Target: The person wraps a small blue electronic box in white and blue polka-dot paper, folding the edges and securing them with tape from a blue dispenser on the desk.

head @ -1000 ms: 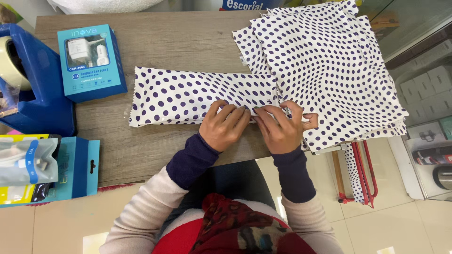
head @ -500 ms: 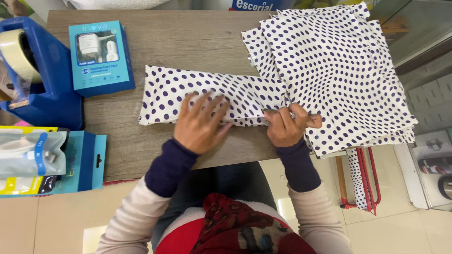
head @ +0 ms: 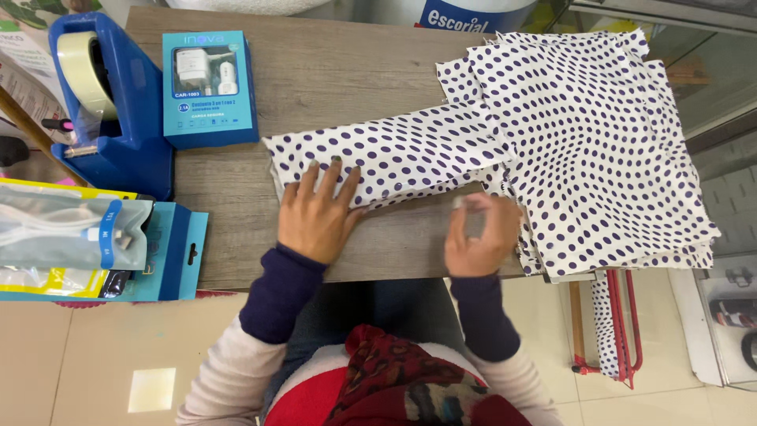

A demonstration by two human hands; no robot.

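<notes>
White wrapping paper with dark dots [head: 410, 154] lies wrapped around a long flat package across the wooden table [head: 331, 71]. My left hand [head: 315, 209] presses flat on its left end, fingers spread. My right hand [head: 481, 237] is blurred just below the paper's lower edge, near where it meets a stack of the same dotted sheets [head: 599, 150]; whether it pinches the paper is unclear.
A blue tape dispenser [head: 110, 102] stands at the far left. A light blue boxed charger [head: 209, 87] lies next to it. Packaged accessories [head: 87, 244] sit at the left front edge. A dotted roll on a red rack [head: 611, 331] hangs below the table at right.
My left hand slid leftward along the wrapped package to its left end. My right hand dropped from the paper's fold to just below its edge.
</notes>
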